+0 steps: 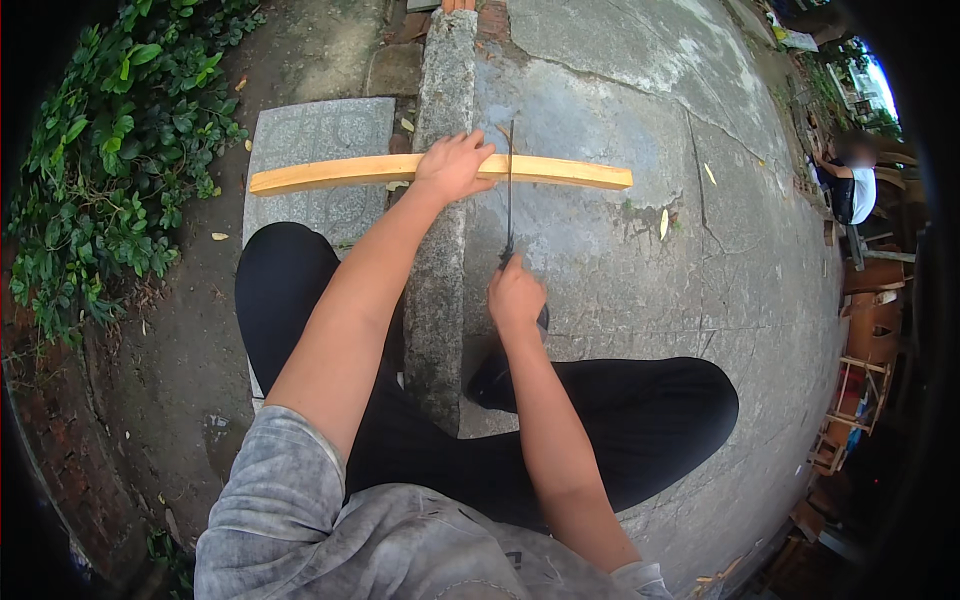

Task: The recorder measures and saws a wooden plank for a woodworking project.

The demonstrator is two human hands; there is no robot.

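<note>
A long, pale yellow wooden bar (565, 172) lies crosswise over a raised concrete curb. From above, my left hand (456, 166) grips the bar where it rests on the curb, fingers over its far edge. Closed around a dark handle, my right hand (517, 296) holds a handsaw (511, 205). Its thin blade, seen nearly edge-on, points away from me and crosses the bar just right of my left hand. How deep the blade sits in the wood, I cannot tell.
The concrete curb (436, 290) runs away from me between my bent legs. To its left lies a grey stone slab (290, 125), with leafy bushes (120, 170) beyond. Cracked concrete paving (620, 270) spreads right. A person (855, 180) sits far right near wooden furniture pieces (865, 395).
</note>
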